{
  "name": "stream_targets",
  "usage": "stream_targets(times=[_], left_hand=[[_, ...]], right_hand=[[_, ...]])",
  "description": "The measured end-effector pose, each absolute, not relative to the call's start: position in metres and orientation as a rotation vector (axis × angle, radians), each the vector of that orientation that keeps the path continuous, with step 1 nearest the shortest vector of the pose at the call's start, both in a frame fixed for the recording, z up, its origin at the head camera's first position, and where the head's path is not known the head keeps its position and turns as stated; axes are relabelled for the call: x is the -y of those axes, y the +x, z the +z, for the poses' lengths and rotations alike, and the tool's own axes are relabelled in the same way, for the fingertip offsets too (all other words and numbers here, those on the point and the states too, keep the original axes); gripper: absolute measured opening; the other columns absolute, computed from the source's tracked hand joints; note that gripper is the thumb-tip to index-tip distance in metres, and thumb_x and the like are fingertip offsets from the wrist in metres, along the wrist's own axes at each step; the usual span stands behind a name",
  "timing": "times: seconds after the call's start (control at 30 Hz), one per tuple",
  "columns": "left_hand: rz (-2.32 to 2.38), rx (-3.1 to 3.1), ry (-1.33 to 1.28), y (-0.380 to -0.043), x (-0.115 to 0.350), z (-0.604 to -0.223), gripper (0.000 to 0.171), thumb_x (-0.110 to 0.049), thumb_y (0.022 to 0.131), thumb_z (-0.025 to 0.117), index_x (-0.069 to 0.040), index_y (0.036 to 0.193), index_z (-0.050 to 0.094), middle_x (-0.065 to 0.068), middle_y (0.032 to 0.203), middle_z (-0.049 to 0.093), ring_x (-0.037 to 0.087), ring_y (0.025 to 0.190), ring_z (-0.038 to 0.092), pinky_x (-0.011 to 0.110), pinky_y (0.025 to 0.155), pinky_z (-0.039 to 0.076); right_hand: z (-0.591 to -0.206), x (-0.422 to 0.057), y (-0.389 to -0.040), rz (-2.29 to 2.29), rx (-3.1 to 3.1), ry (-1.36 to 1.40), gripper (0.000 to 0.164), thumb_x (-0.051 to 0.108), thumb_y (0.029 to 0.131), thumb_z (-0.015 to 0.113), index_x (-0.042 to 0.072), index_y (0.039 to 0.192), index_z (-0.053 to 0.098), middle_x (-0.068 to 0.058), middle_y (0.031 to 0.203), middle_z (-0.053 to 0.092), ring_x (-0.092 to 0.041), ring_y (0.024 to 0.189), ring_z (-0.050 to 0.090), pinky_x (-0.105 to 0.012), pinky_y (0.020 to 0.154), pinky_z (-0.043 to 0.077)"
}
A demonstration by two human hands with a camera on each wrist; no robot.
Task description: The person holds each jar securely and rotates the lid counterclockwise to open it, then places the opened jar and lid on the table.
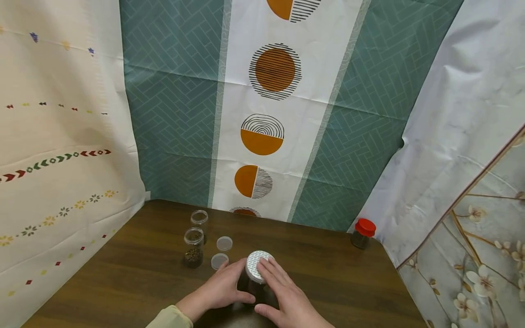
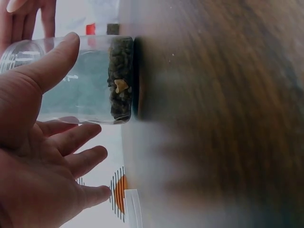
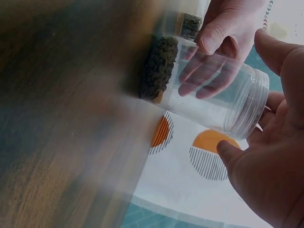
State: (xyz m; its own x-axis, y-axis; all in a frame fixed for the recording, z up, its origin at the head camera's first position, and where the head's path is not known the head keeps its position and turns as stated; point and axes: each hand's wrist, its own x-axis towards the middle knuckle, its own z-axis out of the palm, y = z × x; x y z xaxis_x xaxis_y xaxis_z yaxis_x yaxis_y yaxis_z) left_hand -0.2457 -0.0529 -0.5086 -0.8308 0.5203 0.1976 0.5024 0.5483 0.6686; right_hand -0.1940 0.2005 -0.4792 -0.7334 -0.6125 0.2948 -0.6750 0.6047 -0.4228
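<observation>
While left fingers (image 2: 86, 160) spread around a jar (image 2: 90, 92), right fingers (image 1: 275, 275), wide, touch its top (image 1: 254, 265)

A brown table (image 1: 336, 282) spans the lower frame. On it, left of centre, stand two open jars (image 1: 193, 249), with two lids (image 1: 224, 243) just beside them. A white-topped jar (image 1: 254, 268) stands at bottom centre, a red-lidded jar (image 1: 362, 233) at lower right.
</observation>
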Motion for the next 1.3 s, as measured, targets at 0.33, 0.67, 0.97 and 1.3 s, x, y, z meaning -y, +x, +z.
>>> stream_targets(times=[0.33, 0.67, 0.97, 1.3], left_hand=[[1.152, -2.750, 0.911, -0.247, 0.047, -0.508, 0.102, -0.043, 0.085, 0.098, -0.003, 0.162, 0.044, 0.017, 0.155, 0.062, 0.040, 0.144, 0.057, 0.082, 0.119, 0.022], [1.164, -2.737, 0.913, -0.249, 0.038, -0.509, 0.102, -0.044, 0.087, 0.096, -0.005, 0.163, 0.041, 0.016, 0.158, 0.060, 0.038, 0.146, 0.056, 0.079, 0.121, 0.022], [1.142, -2.756, 0.895, -0.248, 0.039, -0.506, 0.094, -0.046, 0.088, 0.095, 0.000, 0.156, 0.049, 0.020, 0.154, 0.062, 0.040, 0.143, 0.058, 0.076, 0.123, 0.023], [1.124, -2.770, 0.901, -0.241, 0.046, -0.500, 0.098, -0.043, 0.087, 0.096, 0.003, 0.158, 0.046, 0.022, 0.155, 0.060, 0.042, 0.143, 0.057, 0.074, 0.122, 0.027]], right_hand=[[-0.479, -0.206, -0.194, 0.847, 2.748, 1.025, 0.085, 0.043, 0.108, 0.074, 0.025, 0.177, 0.027, 0.002, 0.182, 0.026, -0.027, 0.168, 0.018, -0.054, 0.120, 0.045], [-0.481, -0.214, -0.190, 0.840, 2.716, 0.956, 0.084, 0.044, 0.108, 0.073, 0.023, 0.176, 0.029, 0.000, 0.182, 0.026, -0.031, 0.167, 0.022, -0.054, 0.120, 0.044], [-0.479, -0.214, -0.188, 0.888, 2.772, 0.874, 0.084, 0.046, 0.108, 0.073, 0.026, 0.177, 0.028, 0.003, 0.182, 0.024, -0.030, 0.167, 0.023, -0.057, 0.118, 0.045], [-0.483, -0.209, -0.188, 0.929, 2.804, 0.830, 0.086, 0.050, 0.109, 0.070, 0.029, 0.177, 0.023, 0.003, 0.183, 0.022, -0.030, 0.165, 0.028, -0.058, 0.116, 0.048]])
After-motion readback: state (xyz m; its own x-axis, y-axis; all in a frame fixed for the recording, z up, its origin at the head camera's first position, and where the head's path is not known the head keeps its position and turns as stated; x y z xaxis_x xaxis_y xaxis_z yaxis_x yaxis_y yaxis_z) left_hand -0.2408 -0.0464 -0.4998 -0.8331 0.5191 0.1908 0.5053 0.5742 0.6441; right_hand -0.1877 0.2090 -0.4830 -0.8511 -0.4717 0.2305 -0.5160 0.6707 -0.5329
